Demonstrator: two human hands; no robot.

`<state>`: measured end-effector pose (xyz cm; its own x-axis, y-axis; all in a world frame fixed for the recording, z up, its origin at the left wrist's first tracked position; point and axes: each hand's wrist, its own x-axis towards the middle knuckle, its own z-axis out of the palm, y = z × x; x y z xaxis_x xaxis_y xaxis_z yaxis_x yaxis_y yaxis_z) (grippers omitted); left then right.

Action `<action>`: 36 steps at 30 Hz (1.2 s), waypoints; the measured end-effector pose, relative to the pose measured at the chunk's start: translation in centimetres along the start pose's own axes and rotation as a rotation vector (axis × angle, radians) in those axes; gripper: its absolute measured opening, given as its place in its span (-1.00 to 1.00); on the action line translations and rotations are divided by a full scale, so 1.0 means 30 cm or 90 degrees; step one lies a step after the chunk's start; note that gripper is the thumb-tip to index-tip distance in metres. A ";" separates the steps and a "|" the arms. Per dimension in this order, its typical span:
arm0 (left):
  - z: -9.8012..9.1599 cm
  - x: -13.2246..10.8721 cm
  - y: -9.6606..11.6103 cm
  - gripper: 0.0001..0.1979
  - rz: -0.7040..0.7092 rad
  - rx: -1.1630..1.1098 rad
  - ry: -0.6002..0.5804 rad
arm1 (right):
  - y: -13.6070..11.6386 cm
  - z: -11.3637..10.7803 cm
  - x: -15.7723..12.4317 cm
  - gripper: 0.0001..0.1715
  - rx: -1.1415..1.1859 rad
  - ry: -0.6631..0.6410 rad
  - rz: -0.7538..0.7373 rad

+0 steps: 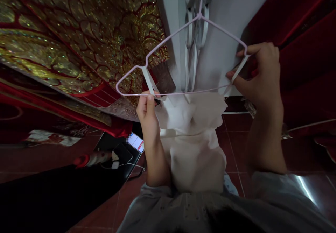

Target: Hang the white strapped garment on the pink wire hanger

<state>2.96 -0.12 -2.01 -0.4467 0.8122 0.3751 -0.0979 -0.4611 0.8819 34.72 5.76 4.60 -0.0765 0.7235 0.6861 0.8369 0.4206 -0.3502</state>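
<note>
Well, the largest thing about is the gold-sequined red cloth [91, 33] at upper left, whose rough glitter could snag anything delicate brushed against it. Next in size comes the pale garment [194, 156], in front of the person's body and mostly below the hanger's lower bar, a wavy-edged upper layer falling over a longer one. It should handle as light, soft and limp, unable to keep a shape unaided, and perhaps a little slippery (the light is dim, so I would not swear to the fabric). The sensible hold is high up, where the straps join its top edge, since the loose lower part would only swing and crease.

The lilac hanger [199, 16] is slender and probably smooth and springy; its notched shoulders are good places to steady it. As for the hands, the left hand [148, 110] pinches the lower end of the left strap [148, 80], right at the lower bar, while the right hand [262, 73] has the right strap [240, 68] between thumb and fingers, close beside the hanger's shoulder. Those straps, smallest of all, look narrow and flat; they likely bend easily and call for a fingertip pinch without hard tugging
</note>
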 end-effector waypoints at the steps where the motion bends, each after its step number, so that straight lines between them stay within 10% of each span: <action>1: 0.002 -0.003 0.000 -0.68 -0.005 -0.004 -0.003 | -0.006 -0.003 0.000 -0.41 0.007 0.031 -0.036; 6: 0.020 -0.019 0.003 -0.57 -0.008 -0.001 -0.012 | -0.084 -0.006 -0.088 -0.29 0.077 0.212 -0.192; 11: 0.037 -0.024 0.000 -0.56 -0.022 0.000 0.006 | -0.225 0.117 -0.287 -0.23 0.244 -0.162 -0.033; 14: 0.036 -0.023 0.000 -0.60 -0.032 -0.005 0.025 | -0.270 0.208 -0.350 -0.37 0.270 -0.111 0.056; 24: -0.017 -0.012 0.092 -0.84 -0.001 0.003 -0.007 | -0.241 0.264 -0.323 -0.44 0.299 -0.073 0.074; 31: -0.082 0.136 0.199 -0.59 -0.071 -0.197 -0.082 | -0.230 0.238 -0.320 -0.48 0.312 -0.038 0.060; 36: -0.168 0.151 0.144 -0.85 -0.004 -0.097 0.107 | -0.225 0.226 -0.313 -0.50 0.305 -0.040 0.062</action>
<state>-3.96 -0.23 2.06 -0.5859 0.7502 0.3063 -0.2288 -0.5158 0.8256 26.11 -0.16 -3.81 -0.0545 0.7972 0.6013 0.4991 0.5433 -0.6751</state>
